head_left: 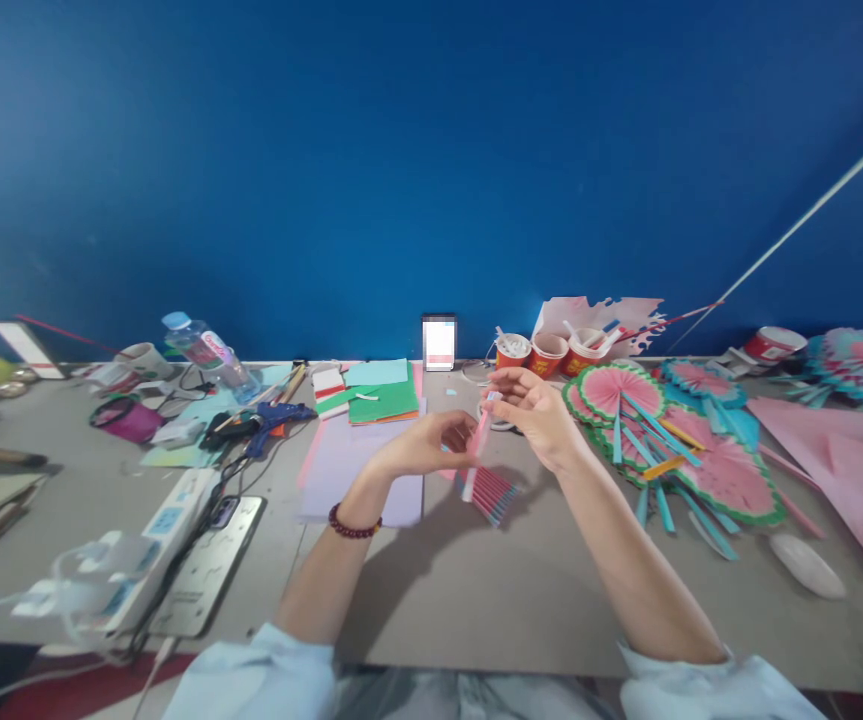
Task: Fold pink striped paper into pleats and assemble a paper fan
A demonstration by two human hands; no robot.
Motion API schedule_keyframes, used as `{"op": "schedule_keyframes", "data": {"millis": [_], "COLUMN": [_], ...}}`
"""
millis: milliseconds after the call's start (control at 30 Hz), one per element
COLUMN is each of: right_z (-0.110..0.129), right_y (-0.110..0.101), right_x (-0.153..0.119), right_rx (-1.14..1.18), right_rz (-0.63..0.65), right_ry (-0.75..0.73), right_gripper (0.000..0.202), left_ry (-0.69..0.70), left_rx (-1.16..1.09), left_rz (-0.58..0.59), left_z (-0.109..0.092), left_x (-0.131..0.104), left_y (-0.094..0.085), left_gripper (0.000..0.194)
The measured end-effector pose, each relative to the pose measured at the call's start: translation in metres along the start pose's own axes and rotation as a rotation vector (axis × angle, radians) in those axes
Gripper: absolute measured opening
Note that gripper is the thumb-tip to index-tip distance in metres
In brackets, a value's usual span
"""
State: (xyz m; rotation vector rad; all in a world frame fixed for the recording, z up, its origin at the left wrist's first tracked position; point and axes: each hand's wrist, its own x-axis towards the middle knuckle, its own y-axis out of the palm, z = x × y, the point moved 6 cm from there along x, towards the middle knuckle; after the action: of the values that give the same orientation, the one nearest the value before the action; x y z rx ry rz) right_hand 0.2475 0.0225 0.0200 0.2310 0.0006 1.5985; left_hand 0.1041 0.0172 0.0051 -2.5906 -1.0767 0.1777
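A pink pleated paper fan with a blue edge hangs between my hands above the table. My left hand, with a dark bead bracelet on its wrist, is closed on the side of its long folded strip. At the upper end of that strip, my right hand pinches the tip with thumb and fingers. Something small and whitish shows at this tip, too small to name. Behind my left hand lies a lilac paper sheet.
Finished paper fans with blue strips spread on the right, near pink sheets and a white oval object. Red paper cups stand behind. Leftward are a glue gun, a bottle, a phone and a power strip.
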Motion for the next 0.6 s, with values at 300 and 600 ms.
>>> {"op": "schedule_keyframes", "data": {"millis": [300, 600], "right_z": [0.012, 0.017], "right_y": [0.009, 0.008], "right_x": [-0.009, -0.011], "right_rx": [-0.192, -0.162], "right_rz": [-0.042, -0.038], "right_ry": [-0.144, -0.18], "right_gripper": [0.03, 0.023], "left_ry": [0.0, 0.054], "left_rx": [-0.376, -0.354], "left_rz": [-0.237, -0.394], "left_z": [-0.005, -0.014], "left_x": [0.004, 0.001], "left_y": [0.007, 0.001], "left_gripper": [0.029, 0.036]}}
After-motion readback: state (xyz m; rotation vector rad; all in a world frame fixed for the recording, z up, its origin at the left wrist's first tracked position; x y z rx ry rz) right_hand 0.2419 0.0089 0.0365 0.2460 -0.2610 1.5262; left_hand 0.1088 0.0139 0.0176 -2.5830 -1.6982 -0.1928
